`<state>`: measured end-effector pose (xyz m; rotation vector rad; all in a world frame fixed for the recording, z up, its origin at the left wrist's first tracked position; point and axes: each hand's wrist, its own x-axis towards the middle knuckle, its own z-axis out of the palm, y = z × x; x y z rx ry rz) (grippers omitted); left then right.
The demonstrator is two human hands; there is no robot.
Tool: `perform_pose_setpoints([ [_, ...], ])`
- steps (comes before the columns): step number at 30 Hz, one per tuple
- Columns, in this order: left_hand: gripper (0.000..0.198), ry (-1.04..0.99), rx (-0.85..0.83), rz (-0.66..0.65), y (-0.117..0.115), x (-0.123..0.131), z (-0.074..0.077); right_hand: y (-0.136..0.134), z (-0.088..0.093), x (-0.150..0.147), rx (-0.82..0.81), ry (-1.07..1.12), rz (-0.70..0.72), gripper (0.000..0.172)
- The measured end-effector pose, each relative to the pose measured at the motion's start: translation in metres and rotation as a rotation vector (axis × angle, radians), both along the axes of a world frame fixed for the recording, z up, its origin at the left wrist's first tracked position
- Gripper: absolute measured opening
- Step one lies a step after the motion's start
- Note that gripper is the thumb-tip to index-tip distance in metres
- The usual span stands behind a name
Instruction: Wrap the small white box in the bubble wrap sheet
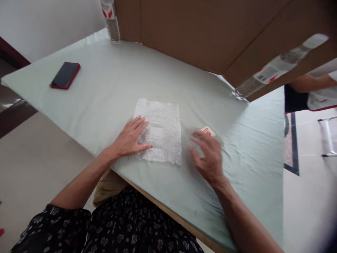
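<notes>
A sheet of bubble wrap (163, 131) lies flat on the cloth-covered table. My left hand (131, 137) rests on its left edge with the fingers spread. Right of the sheet, my right hand (209, 154) is over the table, slightly blurred, its fingers apart and curved with nothing seen in them. Just beyond its fingertips is a small flat cream-coloured piece with red print (207, 130), partly covered by the hand; whether they touch I cannot tell.
A phone in a red case (65, 75) lies at the table's left. Behind stands a large cardboard panel (181, 31), with a plastic bottle (112, 26) at its left and another bottle (273, 72) at its right. Another person's arm (312, 83) shows beyond the panel at far right.
</notes>
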<state>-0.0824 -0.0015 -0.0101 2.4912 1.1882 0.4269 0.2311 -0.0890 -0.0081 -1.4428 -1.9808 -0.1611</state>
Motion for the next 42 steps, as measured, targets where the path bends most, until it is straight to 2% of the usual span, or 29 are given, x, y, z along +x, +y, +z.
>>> perform_pose_setpoints([
  [2, 0.081, -0.055, 0.019, 0.016, -0.005, -0.006, 0.002, 0.002, 0.002, 0.019, 0.016, 0.069, -0.192, 0.045],
  [4, 0.077, -0.079, 0.014, 0.036, -0.010, -0.011, 0.003, 0.008, -0.003, 0.036, -0.088, 0.140, -0.314, 0.069],
  [5, 0.076, -0.082, 0.005, 0.045, -0.012, -0.012, 0.003, 0.012, -0.006, 0.043, -0.170, 0.181, -0.340, 0.075],
  [7, 0.075, -0.076, -0.020, 0.056, -0.015, -0.013, 0.001, 0.019, -0.014, 0.051, -0.305, 0.251, -0.365, 0.075],
  [9, 0.075, -0.069, -0.034, 0.057, -0.016, -0.013, -0.001, 0.023, -0.016, 0.051, -0.345, 0.295, -0.369, 0.067],
  [12, 0.078, -0.065, -0.041, 0.045, -0.015, -0.012, -0.004, 0.026, -0.004, 0.036, -0.268, 0.331, -0.290, 0.063],
  [16, 0.084, -0.057, -0.026, 0.058, -0.016, -0.011, -0.006, 0.038, 0.027, -0.007, -0.244, 0.333, 0.003, 0.064],
  [18, 0.087, -0.060, -0.010, 0.066, -0.017, -0.010, -0.008, 0.048, 0.034, -0.031, -0.255, 0.324, 0.148, 0.064],
  [20, 0.089, -0.069, 0.003, 0.067, -0.018, -0.009, -0.009, 0.060, 0.030, -0.051, -0.290, 0.321, 0.253, 0.065],
  [23, 0.090, -0.083, 0.010, 0.066, -0.019, -0.009, -0.010, 0.072, 0.009, -0.066, -0.415, 0.274, 0.335, 0.064],
  [27, 0.088, -0.091, 0.001, 0.067, -0.020, -0.008, -0.010, 0.076, -0.012, -0.066, -0.536, 0.221, 0.336, 0.065],
  [30, 0.088, -0.091, -0.008, 0.081, -0.020, -0.007, -0.010, 0.075, -0.013, -0.063, -0.546, 0.228, 0.338, 0.069],
  [37, 0.087, -0.104, -0.017, 0.065, -0.020, -0.008, -0.007, 0.077, -0.012, -0.063, -0.528, 0.185, 0.387, 0.065],
  [42, 0.065, -0.216, -0.062, 0.109, -0.035, -0.017, 0.015, 0.076, -0.017, -0.065, -0.532, 0.196, 0.384, 0.068],
])
